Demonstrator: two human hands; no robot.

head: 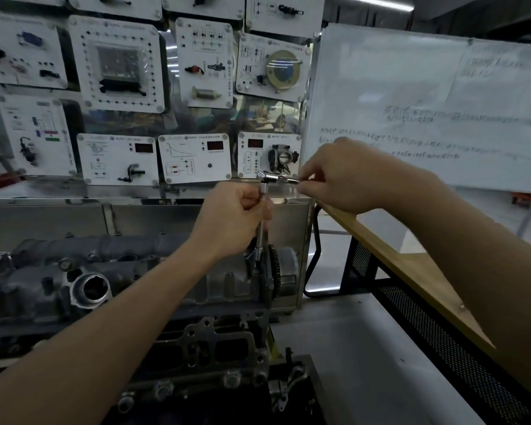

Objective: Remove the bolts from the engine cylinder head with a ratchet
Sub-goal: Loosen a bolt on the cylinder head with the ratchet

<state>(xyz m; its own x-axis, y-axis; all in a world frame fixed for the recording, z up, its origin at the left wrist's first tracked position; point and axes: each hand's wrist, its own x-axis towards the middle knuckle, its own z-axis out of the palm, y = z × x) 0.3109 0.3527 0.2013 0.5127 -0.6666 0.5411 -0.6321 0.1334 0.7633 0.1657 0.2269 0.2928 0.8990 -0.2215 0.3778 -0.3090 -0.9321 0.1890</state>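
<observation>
ratchet (276,178): shiny silver | cylinder head (135,271): dull dark grey, paler silver-grey port | whiteboard (426,87): white, faint dark handwriting | display panels (196,176): white, black parts, red readouts | plank (405,265): tan wood grain | mesh (436,326): black, dotted perforations | tabletop (365,363): plain grey

ratchet (278,178) was finished in bright polished metal, cylinder head (135,271) was cast in dull rough grey metal, cabinet (59,216) was clad in glossy sheet metal
</observation>
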